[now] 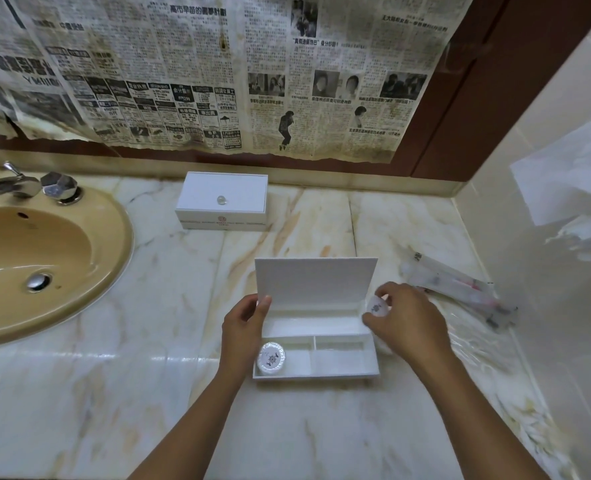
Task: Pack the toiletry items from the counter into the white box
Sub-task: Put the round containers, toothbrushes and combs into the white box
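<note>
Head view: the white box is steadied by the left hand, whose thumb props the raised lid. One round soap is already lodged in the near-left compartment. A second soap is pinched by the right hand at the box's right edge (presumably next in). Wrapped packets wait beyond; a closed box sits farthest.

Dim, soft light; counter glare; perhaps wide-angle edge warping.

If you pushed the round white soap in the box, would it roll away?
Probably not. The round soap lies flat in the open box's front left compartment, so it would likely slide and meet a wall. On its edge it might roll. Its crinkly wrapper may feel slippery.
</note>
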{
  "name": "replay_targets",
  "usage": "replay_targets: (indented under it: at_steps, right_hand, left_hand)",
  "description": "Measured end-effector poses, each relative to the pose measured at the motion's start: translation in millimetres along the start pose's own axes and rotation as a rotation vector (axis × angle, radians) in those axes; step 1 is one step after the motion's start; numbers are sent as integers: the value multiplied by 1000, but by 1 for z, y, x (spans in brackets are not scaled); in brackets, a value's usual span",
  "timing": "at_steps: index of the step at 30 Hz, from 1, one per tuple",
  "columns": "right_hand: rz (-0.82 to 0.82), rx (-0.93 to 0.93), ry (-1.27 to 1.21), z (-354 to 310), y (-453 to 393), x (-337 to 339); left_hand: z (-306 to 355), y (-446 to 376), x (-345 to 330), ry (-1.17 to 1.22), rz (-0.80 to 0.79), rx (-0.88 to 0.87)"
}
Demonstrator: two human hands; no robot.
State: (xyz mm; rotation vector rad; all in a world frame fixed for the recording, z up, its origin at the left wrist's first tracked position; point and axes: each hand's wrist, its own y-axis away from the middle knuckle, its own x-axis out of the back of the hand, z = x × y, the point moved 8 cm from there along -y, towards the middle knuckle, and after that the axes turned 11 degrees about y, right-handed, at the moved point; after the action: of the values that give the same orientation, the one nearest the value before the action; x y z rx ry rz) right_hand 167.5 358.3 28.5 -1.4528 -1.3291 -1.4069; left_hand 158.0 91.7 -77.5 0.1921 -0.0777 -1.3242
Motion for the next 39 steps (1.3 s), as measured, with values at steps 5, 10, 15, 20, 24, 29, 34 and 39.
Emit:
replay_targets:
  at_steps: [5, 10, 15, 20, 24, 29, 34, 39]
  right_hand:
    - [-63, 283, 31, -77, 33, -13]
    - [-196, 407, 187, -109, 50, -48]
    - [-207, 459, 270, -122, 52, -62]
    - [-237, 479, 345, -125, 47, -72]
    - [-270, 507, 422, -129, 45, -84]
    - [-282, 534, 471, -133, 42, -84]
    - [-335, 523, 436, -130, 44, -90]
    - [-303, 476, 283, -124, 37, -80]
  left_hand:
    - [-1, -1, 0, -4, 1, -5]
    - [0, -1, -1, -13, -6, -10]
    - [-1, -1, 0, -9, 8, -8]
    - [0, -1, 0, -21, 5, -9]
    - [-1, -1, 0, -35, 0, -10]
    - [1, -1, 0, -56, 4, -18]
    - [3, 0, 0, -37, 9, -19]
    - [1, -1, 0, -46, 3, -17]
